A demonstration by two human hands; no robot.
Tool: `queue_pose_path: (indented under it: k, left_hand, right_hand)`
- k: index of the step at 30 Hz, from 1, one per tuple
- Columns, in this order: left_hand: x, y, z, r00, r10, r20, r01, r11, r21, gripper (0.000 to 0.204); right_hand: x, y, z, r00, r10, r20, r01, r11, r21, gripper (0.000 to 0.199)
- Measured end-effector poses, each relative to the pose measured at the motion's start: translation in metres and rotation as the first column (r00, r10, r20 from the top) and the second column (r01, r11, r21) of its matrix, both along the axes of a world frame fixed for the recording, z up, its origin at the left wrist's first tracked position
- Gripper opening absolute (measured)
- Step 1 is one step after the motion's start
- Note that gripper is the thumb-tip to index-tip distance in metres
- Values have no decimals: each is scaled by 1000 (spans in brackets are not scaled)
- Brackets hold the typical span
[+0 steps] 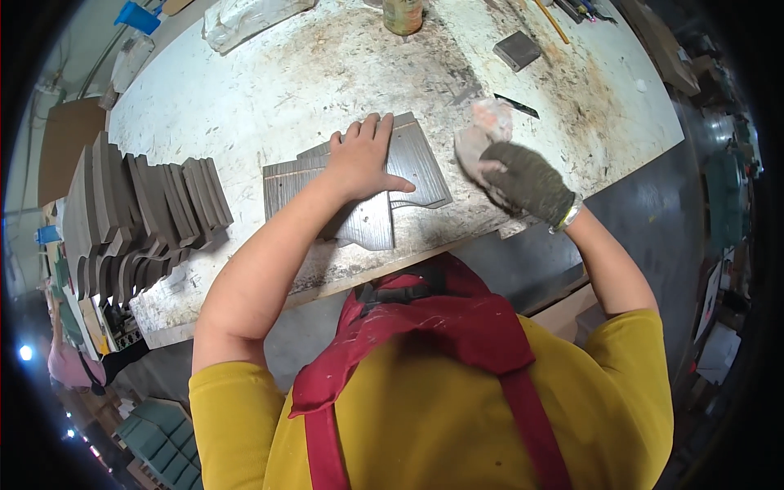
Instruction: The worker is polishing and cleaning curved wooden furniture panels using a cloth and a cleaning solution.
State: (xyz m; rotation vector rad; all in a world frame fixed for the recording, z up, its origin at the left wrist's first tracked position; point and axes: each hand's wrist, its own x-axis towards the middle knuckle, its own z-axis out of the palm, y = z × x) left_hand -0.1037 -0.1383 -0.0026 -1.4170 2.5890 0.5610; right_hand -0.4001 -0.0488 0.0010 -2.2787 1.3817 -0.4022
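My left hand point(365, 159) lies flat, fingers spread, on dark grey wood-grain shaped boards point(420, 171) lying near the front edge of the white stained worktable point(286, 82). Two or three of these boards overlap under my palm. My right hand point(527, 181) wears a dark knitted glove and grips a crumpled whitish-pink rag point(482, 135) just right of the boards, above the tabletop.
A row of several similar grey boards point(139, 212) stands on edge at the table's left end. A can point(403, 15), a small grey block point(517, 50), a dark flat tool point(516, 105) and a plastic-wrapped bundle point(249, 18) lie further back. I wear a red apron.
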Motion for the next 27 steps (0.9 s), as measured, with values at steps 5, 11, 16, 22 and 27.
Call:
queue_pose_path:
  k: [5,11,16,22,27]
  left_hand:
    - [0,0,-2,1000,-8,27,9,1000,-20,129]
    - [0,1,-3,1000,-2,-7,2,999,-37,125]
    - [2,1,-4,999,-19,26,21,997,-70,128]
    - [1,1,-5,1000,21,-18,-22,998,-60,126]
    - [1,-1,-3,1000,28,4,-28,998,-58,125]
  right_hand:
    - [62,-8,-7,975,179,129,-126,932,-339,14]
    - [100,-49,-36,990,-77,-118,-3,824,-566,15]
    - [94,-55,-29,991,-12,-130,-31,944,-327,20]
    - [110,-84,-19,996,-63,56,83,858,-507,22]
    - [105,-70,-27,981,-51,-187,-8,953,-304,20]
